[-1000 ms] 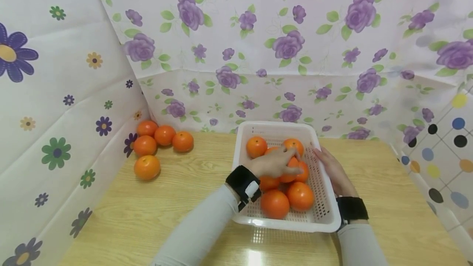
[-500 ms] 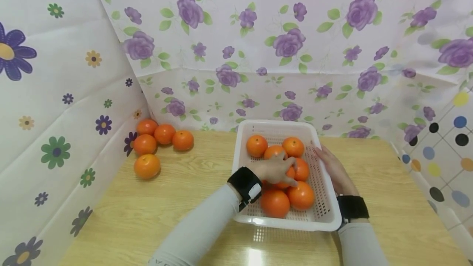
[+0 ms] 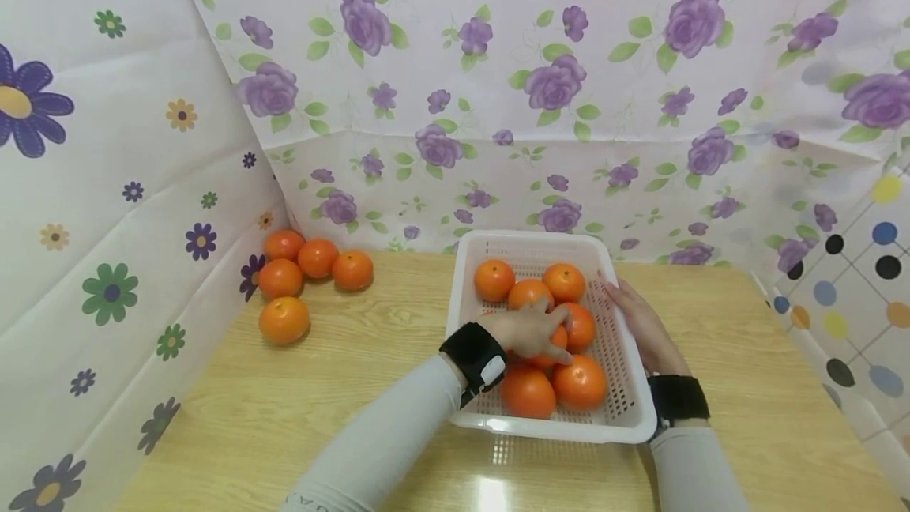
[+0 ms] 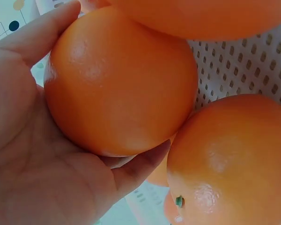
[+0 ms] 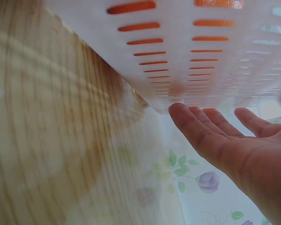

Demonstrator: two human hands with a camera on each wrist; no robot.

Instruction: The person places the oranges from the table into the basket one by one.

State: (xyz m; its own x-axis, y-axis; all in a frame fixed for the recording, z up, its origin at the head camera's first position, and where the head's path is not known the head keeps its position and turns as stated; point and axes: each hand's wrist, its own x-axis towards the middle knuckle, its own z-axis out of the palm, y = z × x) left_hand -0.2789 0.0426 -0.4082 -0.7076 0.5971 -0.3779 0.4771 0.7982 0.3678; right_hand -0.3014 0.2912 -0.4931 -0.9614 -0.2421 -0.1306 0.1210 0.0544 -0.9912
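A white perforated plastic basket [image 3: 550, 431] on the table holds several oranges. My left hand [image 3: 528, 330] reaches into its middle and grips an orange [image 4: 122, 84], with thumb and fingers round its sides. Another orange [image 4: 229, 159] lies right beside the held one in the left wrist view. Along the basket's right side, my right hand [image 3: 645, 332] rests against the outer wall, fingertips at the rim. The right wrist view shows its fingers [image 5: 201, 133] nearly straight against the slotted wall [image 5: 178, 56].
Several more oranges [image 3: 317, 258] sit in a group at the table's back left, one of them [image 3: 283, 321] closer to the front. A floral cloth [image 3: 426, 85] hangs behind the wooden table [image 3: 341, 393], with patterned cloths on both sides.
My left hand has shifted slightly left within the basket along with the orange under its fingers, exposing more of the oranges behind it. The right hand and the basket stay in place.
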